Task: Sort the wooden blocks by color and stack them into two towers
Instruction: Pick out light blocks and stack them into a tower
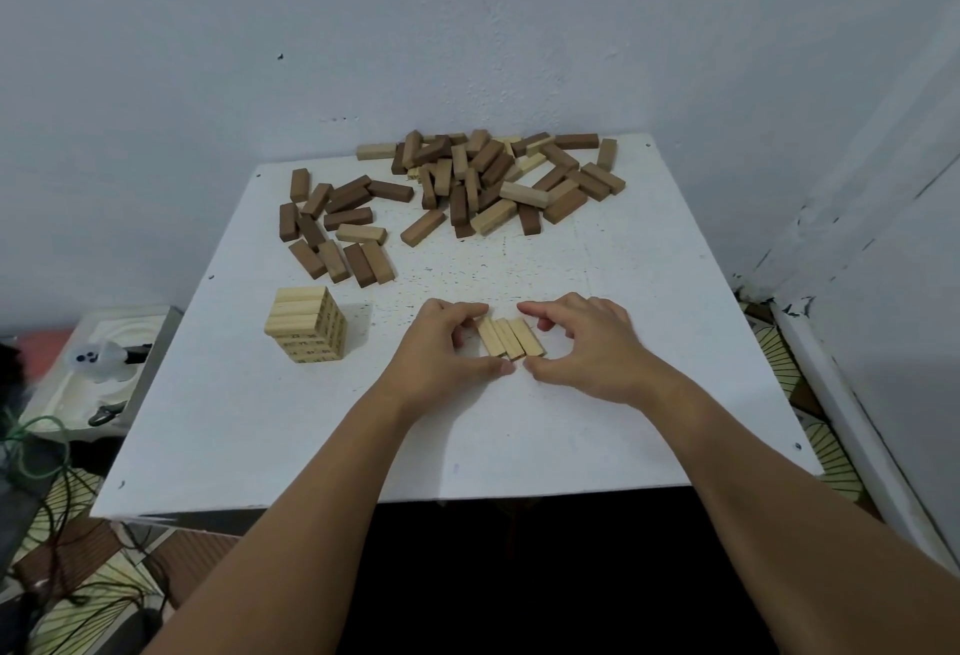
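While both hands close in, three pale blocks (510,338) lie side by side mid-tabletop.
Left hand (448,348) and right hand (583,345) pinch the row from each side; pale tower (306,324) stands toward the left edge, mixed loose blocks (498,176) crowd the far edge.

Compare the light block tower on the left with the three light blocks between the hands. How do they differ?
The light tower is several layers tall; the three-block row is one flat layer on the table.
The tower stands free and untouched; the row is framed by the left hand and right hand, fingers at its sides.
Shared: both are pale wood, blocks side by side.
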Motion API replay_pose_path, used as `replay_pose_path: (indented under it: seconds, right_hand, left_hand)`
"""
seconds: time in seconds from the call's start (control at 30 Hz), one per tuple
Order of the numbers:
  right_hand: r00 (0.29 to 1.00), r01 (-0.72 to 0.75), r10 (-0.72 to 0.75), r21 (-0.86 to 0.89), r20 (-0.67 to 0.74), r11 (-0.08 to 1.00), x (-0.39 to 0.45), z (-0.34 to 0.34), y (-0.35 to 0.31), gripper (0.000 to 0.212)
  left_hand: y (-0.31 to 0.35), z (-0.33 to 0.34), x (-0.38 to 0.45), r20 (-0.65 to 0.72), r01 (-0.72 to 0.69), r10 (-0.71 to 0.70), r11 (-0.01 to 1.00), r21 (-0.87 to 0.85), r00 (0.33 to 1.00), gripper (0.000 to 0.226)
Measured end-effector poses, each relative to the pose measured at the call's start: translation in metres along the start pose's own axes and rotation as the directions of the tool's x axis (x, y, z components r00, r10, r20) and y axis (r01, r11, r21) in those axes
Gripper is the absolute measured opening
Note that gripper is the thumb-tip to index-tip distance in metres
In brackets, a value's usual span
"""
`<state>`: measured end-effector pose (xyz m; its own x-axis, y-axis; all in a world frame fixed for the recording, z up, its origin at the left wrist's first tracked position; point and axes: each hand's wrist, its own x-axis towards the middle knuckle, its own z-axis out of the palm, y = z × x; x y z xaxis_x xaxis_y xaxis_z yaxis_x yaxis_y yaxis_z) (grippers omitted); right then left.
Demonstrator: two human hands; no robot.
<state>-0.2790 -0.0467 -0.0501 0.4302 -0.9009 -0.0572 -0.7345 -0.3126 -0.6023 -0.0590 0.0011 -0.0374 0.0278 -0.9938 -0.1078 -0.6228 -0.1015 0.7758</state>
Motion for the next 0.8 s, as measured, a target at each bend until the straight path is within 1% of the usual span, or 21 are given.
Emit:
replay_pose_path:
  seconds: [0.1,0.17,0.3,0.5,0.63,0.8]
  right_hand:
    - [0.998,-0.017,0.015,0.028,0.065,0.999,0.0003,-0.0075,0.0001,0.066]
    - [0.997,-0.021,0.017,0.053,0.073,0.998,0.0,-0.009,-0.0004,0.061]
    - [0.999,-0.016,0.012,0.074,0.053,0.997,0.0,-0.0084,-0.0013,0.056]
    - [0.999,-0.017,0.012,0.102,0.043,0.995,-0.0008,-0.0089,-0.0019,0.056]
    - [0.999,-0.011,0.007,0.106,0.039,0.994,-0.001,-0.0083,-0.0022,0.058]
    - [1.0,0.004,-0.003,0.088,-0.012,0.996,-0.002,-0.0044,-0.0006,0.057]
  left_hand:
    - [0.002,-0.0028,0.002,0.023,0.004,-0.004,1.0,0.027,1.0,0.073]
    - [0.0022,-0.0052,0.0022,0.039,-0.004,0.002,0.999,0.049,0.999,0.068]
    - [0.0027,-0.0071,0.0019,0.068,-0.013,0.008,0.998,0.067,0.998,0.065]
    - [0.002,-0.0073,0.0005,0.063,-0.005,0.003,1.0,0.024,0.998,0.066]
    - [0.0022,-0.0084,0.0011,0.077,-0.004,0.001,1.0,0.028,0.997,0.058]
    - [0.0019,-0.0099,0.0037,0.105,-0.014,0.01,0.999,0.039,0.994,0.054]
